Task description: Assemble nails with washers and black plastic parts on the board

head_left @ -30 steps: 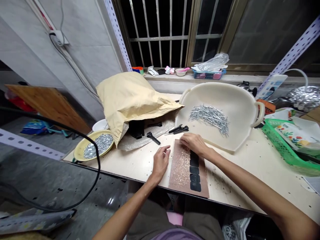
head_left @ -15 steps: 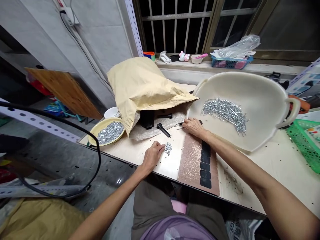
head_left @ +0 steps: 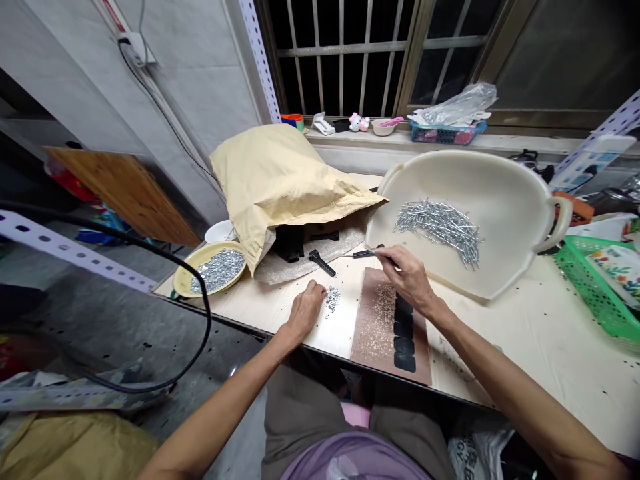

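My left hand (head_left: pixel 304 312) rests on the table with its fingers curled beside a small heap of silvery bits (head_left: pixel 333 298), touching its edge. My right hand (head_left: pixel 407 273) hovers over the top of a brown board (head_left: pixel 380 320) that carries a column of black pads (head_left: pixel 403 333). Its fingers pinch a thin black-handled tool (head_left: pixel 364 254) that points left. Just behind stands a cream plastic basin (head_left: pixel 500 220) holding a pile of nails (head_left: pixel 440 227).
A tan sack (head_left: pixel 285 180) lies at the back left, with black parts (head_left: pixel 320 261) spilling from its mouth. A yellow plate of silvery bits (head_left: pixel 216 269) sits at the table's left corner. A green basket (head_left: pixel 600 280) stands on the right. A black cable (head_left: pixel 150 267) arcs at left.
My right hand has lifted from the table near the basin and now holds the black-handled tool above the board. My left hand stays by the small heap.
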`<state>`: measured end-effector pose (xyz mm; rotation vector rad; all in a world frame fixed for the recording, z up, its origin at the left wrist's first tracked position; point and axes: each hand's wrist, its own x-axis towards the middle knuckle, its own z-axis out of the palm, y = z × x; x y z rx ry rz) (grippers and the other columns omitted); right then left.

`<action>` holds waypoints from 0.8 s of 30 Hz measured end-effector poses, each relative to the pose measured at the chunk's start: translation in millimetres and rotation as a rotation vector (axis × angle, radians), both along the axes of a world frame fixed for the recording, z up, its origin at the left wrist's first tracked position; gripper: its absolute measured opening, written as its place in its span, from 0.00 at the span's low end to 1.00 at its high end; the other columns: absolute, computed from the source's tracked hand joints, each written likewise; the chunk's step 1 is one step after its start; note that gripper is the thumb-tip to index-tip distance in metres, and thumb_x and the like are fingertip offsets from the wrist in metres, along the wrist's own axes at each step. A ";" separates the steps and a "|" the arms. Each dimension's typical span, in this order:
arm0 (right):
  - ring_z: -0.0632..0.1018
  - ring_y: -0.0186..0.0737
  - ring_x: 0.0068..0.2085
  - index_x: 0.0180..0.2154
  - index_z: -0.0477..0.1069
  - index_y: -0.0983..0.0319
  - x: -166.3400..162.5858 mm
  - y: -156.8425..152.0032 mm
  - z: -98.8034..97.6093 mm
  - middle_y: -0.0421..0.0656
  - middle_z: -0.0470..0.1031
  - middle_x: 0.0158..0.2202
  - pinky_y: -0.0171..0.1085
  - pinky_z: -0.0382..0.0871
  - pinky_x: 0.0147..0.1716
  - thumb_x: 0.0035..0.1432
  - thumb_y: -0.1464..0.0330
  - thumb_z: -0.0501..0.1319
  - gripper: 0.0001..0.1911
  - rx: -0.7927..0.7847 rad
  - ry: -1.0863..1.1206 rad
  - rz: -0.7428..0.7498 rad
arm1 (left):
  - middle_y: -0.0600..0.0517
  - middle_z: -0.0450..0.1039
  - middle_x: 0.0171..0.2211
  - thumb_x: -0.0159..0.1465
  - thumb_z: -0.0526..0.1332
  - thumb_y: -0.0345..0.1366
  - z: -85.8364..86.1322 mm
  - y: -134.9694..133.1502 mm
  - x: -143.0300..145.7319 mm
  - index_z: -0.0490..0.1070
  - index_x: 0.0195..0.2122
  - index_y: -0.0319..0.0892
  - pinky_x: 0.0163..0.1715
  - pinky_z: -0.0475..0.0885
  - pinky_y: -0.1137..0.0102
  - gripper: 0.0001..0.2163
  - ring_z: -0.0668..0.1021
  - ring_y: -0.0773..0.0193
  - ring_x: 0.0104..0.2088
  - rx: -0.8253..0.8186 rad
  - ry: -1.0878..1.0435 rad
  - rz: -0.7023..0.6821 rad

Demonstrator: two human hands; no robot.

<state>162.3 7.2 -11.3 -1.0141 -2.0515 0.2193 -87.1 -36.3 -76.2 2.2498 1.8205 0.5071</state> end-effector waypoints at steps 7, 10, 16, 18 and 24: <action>0.72 0.37 0.39 0.50 0.69 0.59 -22.8 -50.5 -19.0 0.45 0.71 0.40 0.35 0.67 0.37 0.64 0.69 0.50 0.15 -0.119 -0.211 -0.002 | 0.51 0.70 0.29 0.61 0.56 0.36 3.4 -3.2 -3.2 0.69 0.29 0.41 0.29 0.65 0.72 0.06 0.73 0.64 0.29 0.012 -0.413 0.126; 0.73 0.36 0.36 0.50 0.69 0.57 -34.4 -61.5 -21.7 0.43 0.71 0.37 0.32 0.65 0.33 0.65 0.67 0.49 0.16 -0.145 -0.255 -0.021 | 0.55 0.66 0.18 0.58 0.59 0.41 11.5 -4.7 2.3 0.68 0.27 0.39 0.18 0.60 0.75 0.10 0.67 0.70 0.17 -0.195 -0.856 0.211; 0.72 0.33 0.32 0.51 0.68 0.52 -50.1 -70.6 -15.8 0.40 0.70 0.34 0.31 0.60 0.28 0.66 0.64 0.48 0.16 -0.173 -0.310 -0.069 | 0.54 0.70 0.20 0.52 0.66 0.44 30.6 -13.7 25.0 0.68 0.29 0.35 0.17 0.63 0.77 0.15 0.69 0.74 0.16 -0.379 -1.400 0.253; 0.72 0.33 0.32 0.51 0.68 0.52 -51.0 -71.0 -15.0 0.40 0.69 0.33 0.30 0.59 0.27 0.66 0.64 0.48 0.16 -0.171 -0.311 -0.076 | 0.53 0.71 0.22 0.50 0.67 0.44 34.6 -17.0 31.2 0.69 0.29 0.35 0.20 0.67 0.76 0.16 0.70 0.73 0.18 -0.378 -1.472 0.255; 0.71 0.33 0.31 0.51 0.69 0.53 -49.5 -71.3 -16.5 0.40 0.67 0.31 0.30 0.59 0.27 0.66 0.64 0.47 0.17 -0.168 -0.317 -0.106 | 0.52 0.72 0.24 0.49 0.69 0.42 40.0 -21.5 38.8 0.70 0.29 0.35 0.23 0.70 0.76 0.15 0.72 0.73 0.21 -0.413 -1.582 0.233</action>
